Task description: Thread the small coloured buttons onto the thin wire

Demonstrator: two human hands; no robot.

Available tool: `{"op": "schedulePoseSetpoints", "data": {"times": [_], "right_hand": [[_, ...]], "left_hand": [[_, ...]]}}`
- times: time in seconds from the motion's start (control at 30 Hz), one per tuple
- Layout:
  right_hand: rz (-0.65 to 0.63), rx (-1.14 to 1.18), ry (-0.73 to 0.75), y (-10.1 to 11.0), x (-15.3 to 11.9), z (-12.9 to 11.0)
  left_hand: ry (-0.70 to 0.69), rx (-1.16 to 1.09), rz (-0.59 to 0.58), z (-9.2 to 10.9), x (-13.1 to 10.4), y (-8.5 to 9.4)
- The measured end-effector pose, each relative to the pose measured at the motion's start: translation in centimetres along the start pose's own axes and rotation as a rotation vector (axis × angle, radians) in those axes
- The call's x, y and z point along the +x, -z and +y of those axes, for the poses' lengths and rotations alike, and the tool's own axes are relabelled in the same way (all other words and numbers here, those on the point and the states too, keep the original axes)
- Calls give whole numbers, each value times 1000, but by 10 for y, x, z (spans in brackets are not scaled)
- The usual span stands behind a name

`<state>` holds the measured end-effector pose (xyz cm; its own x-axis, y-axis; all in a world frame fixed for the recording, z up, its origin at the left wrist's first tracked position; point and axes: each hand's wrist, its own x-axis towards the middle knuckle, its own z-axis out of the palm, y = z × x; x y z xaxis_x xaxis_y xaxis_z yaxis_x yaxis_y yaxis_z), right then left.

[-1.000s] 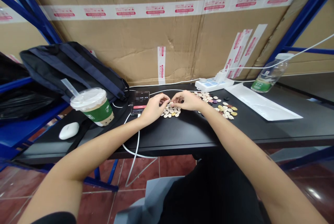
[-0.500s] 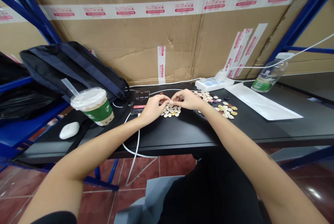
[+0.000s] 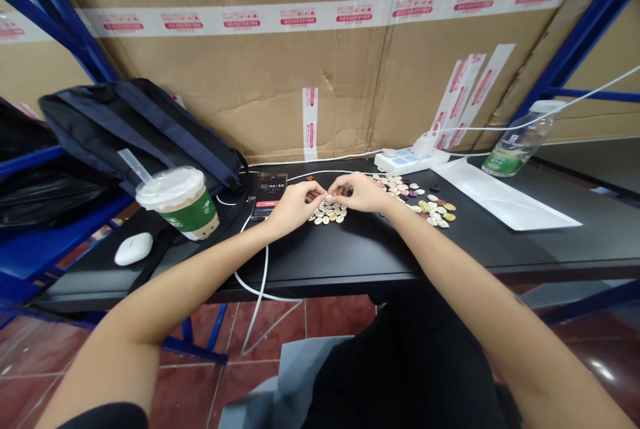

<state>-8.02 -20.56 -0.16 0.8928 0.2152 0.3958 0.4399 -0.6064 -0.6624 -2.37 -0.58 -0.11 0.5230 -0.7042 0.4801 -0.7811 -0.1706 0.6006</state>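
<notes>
Over a cluster of pale buttons point(image 3: 326, 214) on the black table, my left hand point(image 3: 300, 204) and my right hand point(image 3: 356, 192) meet fingertip to fingertip. Both are closed in a pinch around a small pale piece point(image 3: 328, 196), which looks like a button and is mostly covered by the fingers. Right of my right hand lies a looser spread of white, yellow, brown and purple buttons point(image 3: 434, 209). A phone point(image 3: 270, 194) with a lit screen lies just left of my left hand.
A lidded drink cup point(image 3: 187, 212), a white earbud case point(image 3: 133, 249) and a dark backpack point(image 3: 145, 129) are at the left. Behind the buttons sits a power strip point(image 3: 407, 161). A white sheet point(image 3: 505, 196) and a plastic bottle point(image 3: 520, 142) are at the right, with white cables around.
The number on the phone screen has changed from 04:49 to 04:50. Both hands hold almost the same place and pinch.
</notes>
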Motion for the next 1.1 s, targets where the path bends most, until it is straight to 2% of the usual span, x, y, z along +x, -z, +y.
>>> {"op": "schedulePoseSetpoints", "data": {"times": [0.23, 0.53, 0.73, 0.9, 1.1], "right_hand": [[0, -61, 12, -1, -1, -3], [-5, 66, -26, 1, -1, -3], [8, 42, -17, 3, 1, -2], [101, -137, -18, 4, 1, 4], [120, -425, -80, 8, -1, 14]], "left_hand": [[-38, 118, -34, -3, -1, 2], [-42, -10, -12, 0, -1, 2], [-53, -21, 14, -4, 0, -3], [-71, 140, 34, -9, -1, -6], [-115, 324, -69, -11, -4, -5]]}}
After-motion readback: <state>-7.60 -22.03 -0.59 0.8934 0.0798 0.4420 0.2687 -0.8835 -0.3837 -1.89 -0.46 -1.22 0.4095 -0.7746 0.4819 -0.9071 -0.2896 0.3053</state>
